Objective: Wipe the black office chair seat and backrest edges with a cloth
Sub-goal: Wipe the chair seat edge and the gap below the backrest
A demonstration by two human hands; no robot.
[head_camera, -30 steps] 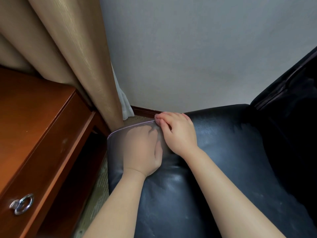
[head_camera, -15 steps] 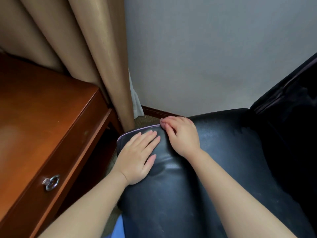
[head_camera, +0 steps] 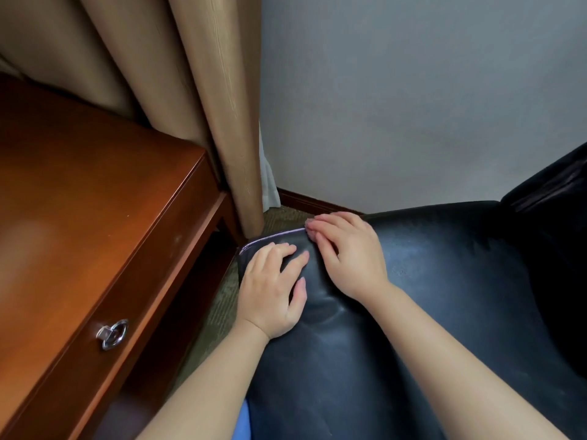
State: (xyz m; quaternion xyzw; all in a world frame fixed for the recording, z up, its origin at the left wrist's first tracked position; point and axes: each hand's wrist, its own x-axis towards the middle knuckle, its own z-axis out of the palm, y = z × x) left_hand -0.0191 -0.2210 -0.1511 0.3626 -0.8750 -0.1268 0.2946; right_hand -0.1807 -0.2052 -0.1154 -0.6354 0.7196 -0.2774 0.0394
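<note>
The black office chair seat (head_camera: 428,296) fills the lower right, and its backrest (head_camera: 559,217) rises at the right edge. A thin dark cloth (head_camera: 273,241) with a pale lilac hem is draped over the seat's far left corner. My left hand (head_camera: 273,293) lies flat on the cloth with its fingers spread, pressing into the cushion. My right hand (head_camera: 346,255) is just to its right, and its curled fingertips pinch the lilac hem at the seat's far edge.
A reddish wooden desk (head_camera: 95,217) with a metal ring pull (head_camera: 112,333) stands close on the left. A narrow strip of carpet (head_camera: 216,312) separates it from the chair. A tan curtain (head_camera: 206,90) hangs behind the corner, against a grey wall (head_camera: 413,90).
My left hand was under the sheer cloth a second ago and now rests on top of it, fingers spread. My right hand has stayed at the hem. The view has shifted.
</note>
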